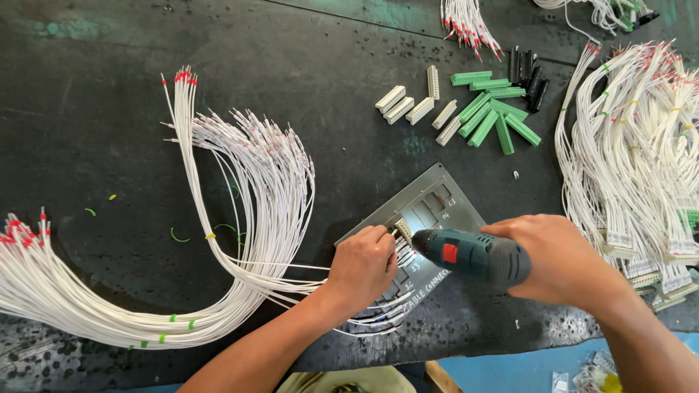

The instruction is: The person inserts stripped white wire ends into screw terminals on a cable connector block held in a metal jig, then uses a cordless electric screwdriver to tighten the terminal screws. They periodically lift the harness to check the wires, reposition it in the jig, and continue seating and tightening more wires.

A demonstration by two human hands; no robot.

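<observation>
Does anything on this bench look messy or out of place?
Only small things: green tie scraps lie loose on the black mat, and the green connectors sit in a jumbled heap. Nothing looks spilled or broken.

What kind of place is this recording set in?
Probably a wire-harness assembly bench in a workshop. Bundles of white wires lie on a black mat, loose green connectors are piled nearby, and the right hand holds a power screwdriver to a jig plate.

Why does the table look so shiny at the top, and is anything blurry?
In the head view, daylight glares off the black mat along the top edge, turning it greenish; the right hand and the electric screwdriver look slightly soft; the white wires stay sharp; the edges bend a little, like a wide lens.
</observation>
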